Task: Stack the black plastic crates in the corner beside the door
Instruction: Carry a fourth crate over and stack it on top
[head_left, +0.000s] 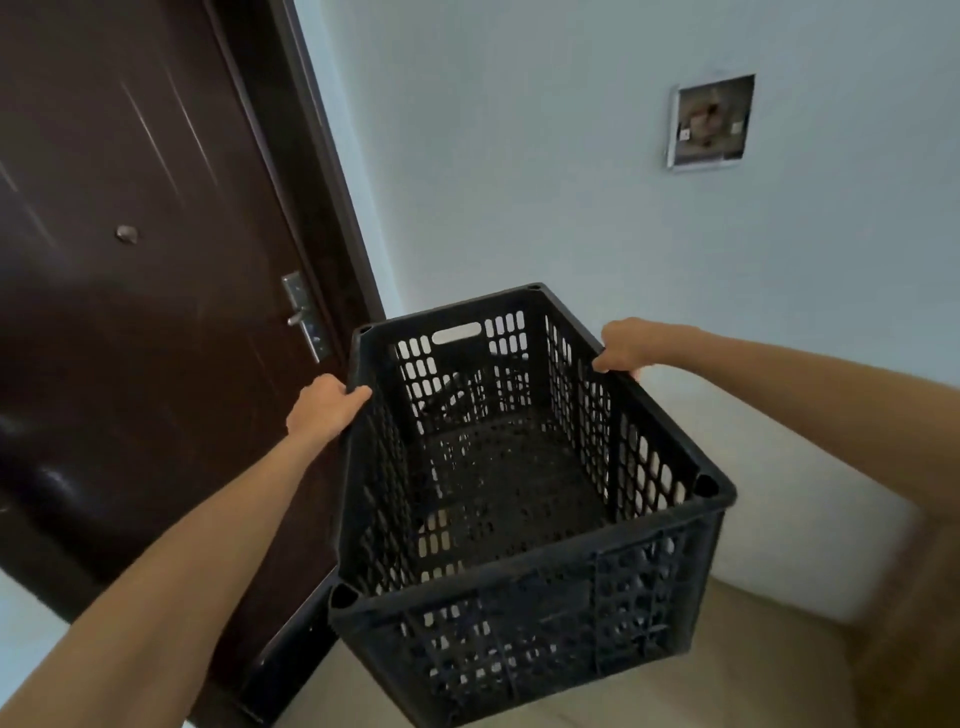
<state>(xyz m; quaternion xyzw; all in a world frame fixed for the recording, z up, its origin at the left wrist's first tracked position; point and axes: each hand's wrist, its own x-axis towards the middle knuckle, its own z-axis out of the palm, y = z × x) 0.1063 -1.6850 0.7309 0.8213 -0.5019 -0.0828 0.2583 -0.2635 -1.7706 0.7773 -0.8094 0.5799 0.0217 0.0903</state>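
A black plastic crate (519, 618) with perforated walls and an open top hangs in mid-air in front of me, tilted slightly. My left hand (322, 410) grips its left rim and my right hand (626, 345) grips its right rim. The crate holds nothing. Below its left corner, part of another black crate (291, 660) shows, standing on the floor beside the door; most of it is hidden by the held crate.
A dark brown door (130, 312) with a metal handle (306, 317) fills the left. A pale wall (571, 182) behind carries an open electrical box (710, 122). Beige floor (727, 675) shows at the bottom right.
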